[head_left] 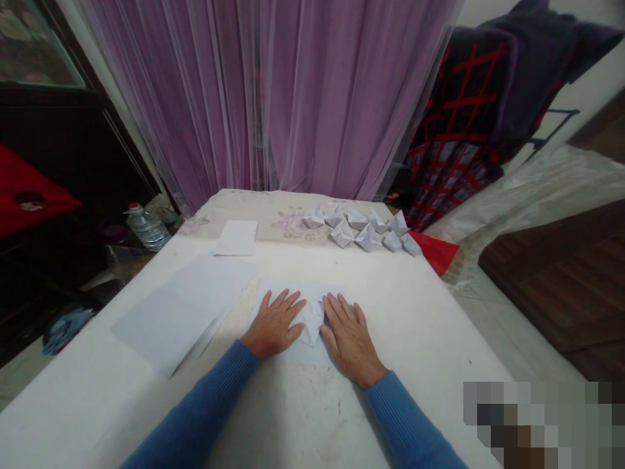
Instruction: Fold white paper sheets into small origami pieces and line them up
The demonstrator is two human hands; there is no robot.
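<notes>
My left hand (pixel 273 324) and my right hand (pixel 349 340) lie flat, fingers spread, on a white sheet of paper (pixel 288 348) in a blue sleeve's reach of each other. Between them a folded point of white paper (pixel 312 322) rises from the sheet, touched by the fingers of both hands. To the left lies a stack of white paper sheets (pixel 180 309). A smaller single sheet (pixel 236 238) sits farther up. Several folded white paper boats (pixel 359 228) stand in two rows along the far end of the table, out of reach of my fingers.
The white-topped table (pixel 415 312) ends at a floral cloth (pixel 293 221). A red plastic piece (pixel 437 251) sticks out past the far right corner. A water bottle (pixel 146 227) stands below the left edge. A purple curtain (pixel 273 98) hangs behind the table.
</notes>
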